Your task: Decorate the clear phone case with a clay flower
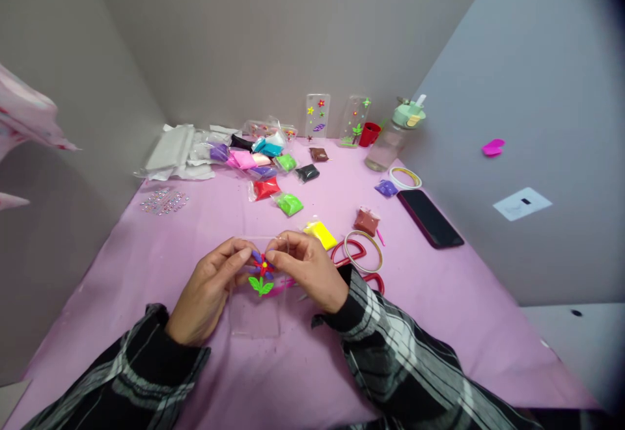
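A clear phone case [254, 322] is held between my two hands over the table. On it is a clay flower [264, 266] with red and purple petals and a yellow centre, above green clay leaves [260, 286]. My left hand [208, 290] grips the left edge of the case, its thumb at a purple petal. From the other side, my right hand [312, 270] is closed at the upper right, with thumb and finger pressed against the flower. Fingertips behind the case are partly hidden. A pink tool [282, 287] shows beside the leaves, partly covered by my right hand.
Red-handled scissors [375, 282], a tape roll [379, 257] and a yellow clay packet [320, 235] lie close to my right hand. Several clay packets [290, 204] spread behind. Farther right are a phone [430, 219] and a bottle [385, 147]. Rhinestones [163, 201] lie left.
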Action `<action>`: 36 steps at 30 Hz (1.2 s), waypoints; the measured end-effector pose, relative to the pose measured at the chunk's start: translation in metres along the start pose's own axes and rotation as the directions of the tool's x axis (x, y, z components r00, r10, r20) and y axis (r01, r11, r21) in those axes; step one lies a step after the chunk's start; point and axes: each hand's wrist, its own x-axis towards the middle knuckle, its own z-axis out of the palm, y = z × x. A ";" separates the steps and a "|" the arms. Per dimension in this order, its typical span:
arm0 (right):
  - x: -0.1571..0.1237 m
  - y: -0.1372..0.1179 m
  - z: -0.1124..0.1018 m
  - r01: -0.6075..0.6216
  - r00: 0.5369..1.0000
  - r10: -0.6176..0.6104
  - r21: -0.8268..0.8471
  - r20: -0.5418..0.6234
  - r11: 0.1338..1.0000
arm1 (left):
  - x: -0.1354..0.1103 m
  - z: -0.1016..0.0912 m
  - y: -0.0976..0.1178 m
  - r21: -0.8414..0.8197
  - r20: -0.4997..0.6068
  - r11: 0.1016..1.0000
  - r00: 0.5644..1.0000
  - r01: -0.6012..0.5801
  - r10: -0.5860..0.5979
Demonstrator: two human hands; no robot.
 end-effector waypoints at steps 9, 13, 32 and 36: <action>-0.001 0.003 -0.005 0.025 1.000 -0.024 -0.046 0.009 0.999 | 0.000 -0.002 0.001 -0.012 -0.029 1.000 0.999 0.023 -0.024; 0.001 0.007 -0.009 -0.042 0.999 0.041 0.014 0.026 0.999 | 0.001 -0.002 0.002 -0.035 -0.078 0.999 0.997 0.016 -0.019; 0.002 0.005 -0.009 -0.055 0.998 0.063 0.206 -0.030 0.977 | 0.002 -0.005 0.005 0.043 0.045 0.998 0.998 0.042 -0.044; 0.002 0.005 -0.009 -0.059 0.997 0.066 0.206 -0.027 0.977 | 0.004 -0.006 0.001 0.078 0.015 0.997 1.000 0.018 -0.019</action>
